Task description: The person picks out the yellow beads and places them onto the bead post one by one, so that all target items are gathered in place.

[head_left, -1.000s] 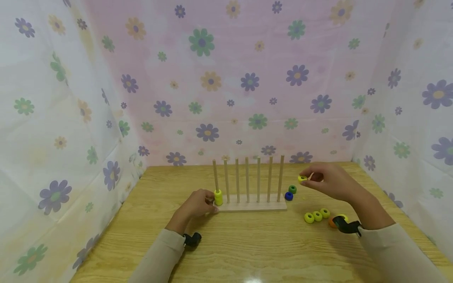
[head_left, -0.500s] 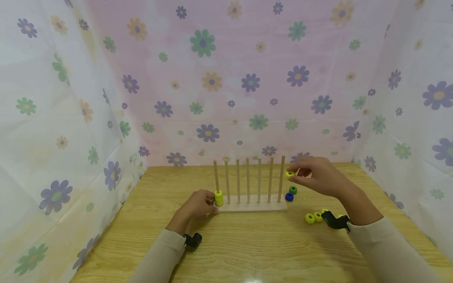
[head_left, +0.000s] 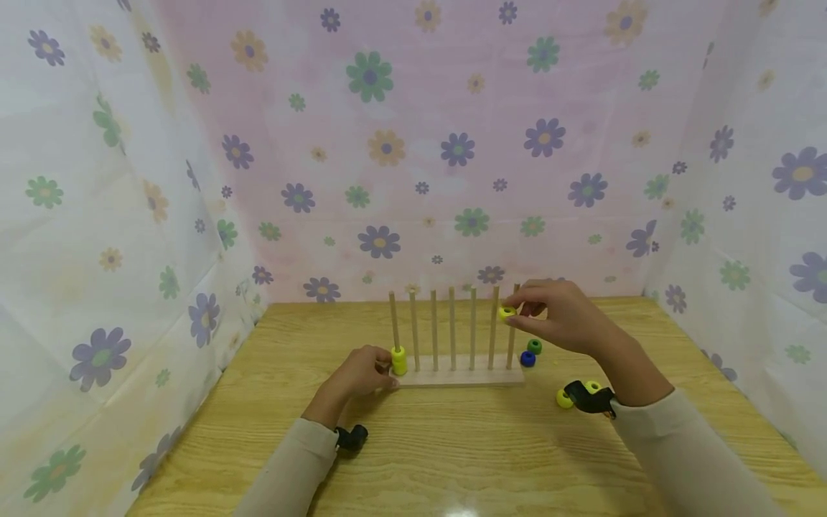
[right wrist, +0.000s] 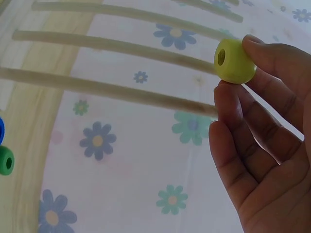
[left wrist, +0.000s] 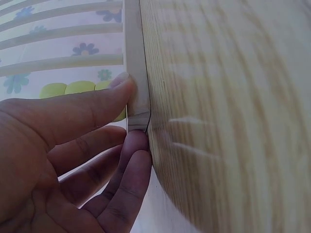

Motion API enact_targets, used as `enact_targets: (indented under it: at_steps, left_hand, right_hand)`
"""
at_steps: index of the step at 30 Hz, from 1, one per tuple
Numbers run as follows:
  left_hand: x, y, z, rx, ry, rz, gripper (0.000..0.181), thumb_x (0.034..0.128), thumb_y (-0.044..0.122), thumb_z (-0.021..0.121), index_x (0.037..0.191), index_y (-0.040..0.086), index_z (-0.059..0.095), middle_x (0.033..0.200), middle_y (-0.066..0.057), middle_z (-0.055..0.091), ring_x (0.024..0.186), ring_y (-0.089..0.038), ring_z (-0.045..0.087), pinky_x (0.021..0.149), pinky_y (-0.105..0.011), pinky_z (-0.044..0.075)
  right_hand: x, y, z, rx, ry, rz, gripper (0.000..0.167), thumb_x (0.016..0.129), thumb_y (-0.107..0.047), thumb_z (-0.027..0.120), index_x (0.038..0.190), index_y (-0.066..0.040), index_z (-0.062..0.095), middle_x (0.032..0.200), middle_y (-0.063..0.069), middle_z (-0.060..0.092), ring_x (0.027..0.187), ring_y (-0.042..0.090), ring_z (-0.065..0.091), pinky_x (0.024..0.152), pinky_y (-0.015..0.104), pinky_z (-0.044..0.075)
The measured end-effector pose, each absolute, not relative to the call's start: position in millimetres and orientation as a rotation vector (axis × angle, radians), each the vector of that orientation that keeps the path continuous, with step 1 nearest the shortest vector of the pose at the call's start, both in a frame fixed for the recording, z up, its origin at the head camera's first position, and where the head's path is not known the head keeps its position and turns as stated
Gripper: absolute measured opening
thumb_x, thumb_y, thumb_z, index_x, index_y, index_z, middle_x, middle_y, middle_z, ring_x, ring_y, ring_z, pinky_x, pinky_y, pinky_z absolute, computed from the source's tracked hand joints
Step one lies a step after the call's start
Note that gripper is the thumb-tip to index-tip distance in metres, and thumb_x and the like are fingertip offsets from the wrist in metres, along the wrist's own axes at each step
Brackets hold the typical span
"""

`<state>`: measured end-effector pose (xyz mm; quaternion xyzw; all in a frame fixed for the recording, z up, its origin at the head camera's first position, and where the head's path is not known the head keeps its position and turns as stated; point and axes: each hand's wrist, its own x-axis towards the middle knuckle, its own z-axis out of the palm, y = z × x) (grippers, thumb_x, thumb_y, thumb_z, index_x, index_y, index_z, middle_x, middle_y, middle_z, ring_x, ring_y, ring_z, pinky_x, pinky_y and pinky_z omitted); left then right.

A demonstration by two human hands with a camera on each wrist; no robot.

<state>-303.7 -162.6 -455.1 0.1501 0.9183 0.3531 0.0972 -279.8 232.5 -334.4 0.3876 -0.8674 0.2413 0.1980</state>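
My right hand [head_left: 558, 314] pinches a yellow bead [right wrist: 235, 61] between thumb and fingertips. In the head view this bead is near the tops of the two rightmost pegs of a wooden peg stand [head_left: 452, 379]; its hole shows. My left hand [head_left: 354, 375] grips the left end of the stand's base, the thumb on one face and fingertips at the end edge, as the left wrist view shows. Yellow beads [head_left: 398, 361] are stacked on the leftmost peg. The stand's other pegs carry no beads.
A green bead [head_left: 534, 346] and a blue bead [head_left: 528, 359] lie just right of the stand. Nearer the front, loose yellow beads [head_left: 565, 398] are partly hidden behind the right wrist camera [head_left: 589, 397]. Flowered cloth [head_left: 452, 179] surrounds the wooden table [head_left: 413, 445].
My right hand has carried the yellow bead leftward and slightly up, from right of the stand to the tops of its rightmost pegs. My left hand has stayed on the base.
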Motion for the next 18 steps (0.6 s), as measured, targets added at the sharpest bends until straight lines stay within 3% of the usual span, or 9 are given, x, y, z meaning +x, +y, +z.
enact_targets:
  at_steps: [6, 18]
  left_hand:
    - [-304.3, -162.4, -453.8, 0.447, 2.72, 1.049, 0.041, 0.0867, 0.017, 0.086, 0.125, 0.01, 0.074, 0.119, -0.009, 0.073, 0.096, -0.018, 0.067, 0.076, -0.035, 0.057]
    - [-305.3, -162.3, -456.2, 0.461, 2.71, 1.049, 0.035, 0.087, 0.018, 0.086, 0.119, 0.011, 0.075, 0.104, -0.006, 0.072, 0.085, -0.017, 0.064, 0.067, -0.032, 0.055]
  right_hand:
    - [-280.4, 220.4, -327.3, 1.11, -2.395, 0.669, 0.025, 0.09, -0.02, 0.083, 0.115, -0.017, 0.078, 0.101, -0.011, 0.071, 0.08, 0.0, 0.065, 0.074, 0.031, 0.062]
    - [-280.4, 196.0, -315.4, 1.185, -2.335, 0.711, 0.024, 0.09, -0.015, 0.082, 0.113, -0.013, 0.079, 0.1, -0.004, 0.074, 0.079, 0.005, 0.066, 0.069, 0.031, 0.061]
